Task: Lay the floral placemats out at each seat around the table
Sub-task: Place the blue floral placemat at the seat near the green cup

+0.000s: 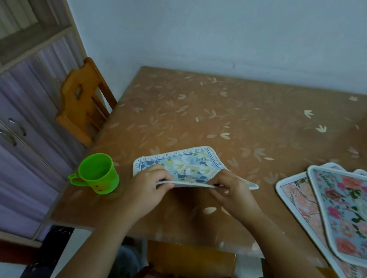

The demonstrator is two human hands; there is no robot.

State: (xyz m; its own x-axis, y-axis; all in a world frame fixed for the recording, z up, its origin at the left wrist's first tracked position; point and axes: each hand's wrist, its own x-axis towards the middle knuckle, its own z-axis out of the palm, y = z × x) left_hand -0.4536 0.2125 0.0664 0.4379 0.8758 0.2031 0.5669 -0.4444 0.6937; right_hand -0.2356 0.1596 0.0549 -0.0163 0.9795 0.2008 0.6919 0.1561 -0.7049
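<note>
Two hands, the left hand (150, 183) and the right hand (232, 190), are pinched on the near edge of a blue floral placemat (184, 166), which is held tilted, its far edge resting on the desk (224, 111). Left of this placemat a green cup (97, 172) is seen; well to its right, a fanned stack of placemats (345, 215) lies on the desk. The first seat is judged to be in hand. Next, the mat is to be lowered flat and squared to the desk edge, clear of the cup.
</note>
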